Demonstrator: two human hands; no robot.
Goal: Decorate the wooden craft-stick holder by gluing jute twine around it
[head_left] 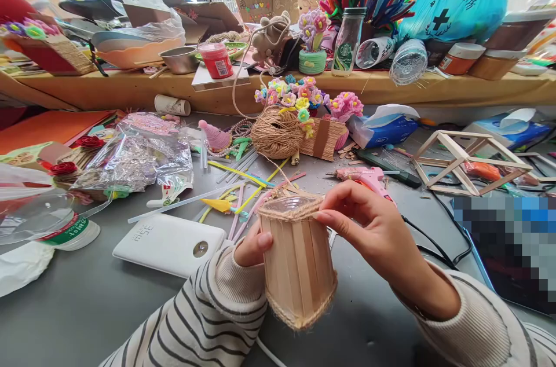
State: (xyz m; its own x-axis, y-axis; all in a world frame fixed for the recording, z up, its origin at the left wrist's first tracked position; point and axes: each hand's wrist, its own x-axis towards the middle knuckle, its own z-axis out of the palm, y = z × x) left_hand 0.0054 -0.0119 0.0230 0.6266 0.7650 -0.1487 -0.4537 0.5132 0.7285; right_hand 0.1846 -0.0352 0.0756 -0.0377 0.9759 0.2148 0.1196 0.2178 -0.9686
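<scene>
Across the grey table lie two blue tissue packs and one twine ball. Above it, the left hand holds one stick-sided cup, thumb against its side, other fingers hidden from me; the right hand pinches the rim twine between thumb and forefinger.

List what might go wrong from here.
The twine could slip off the rim of the stick-covered cup if the right hand loosens its pinch. It seems linked to the twine ball, so it might tug or tangle. The pink glue gun lies just beyond that hand and could be bumped.
</scene>
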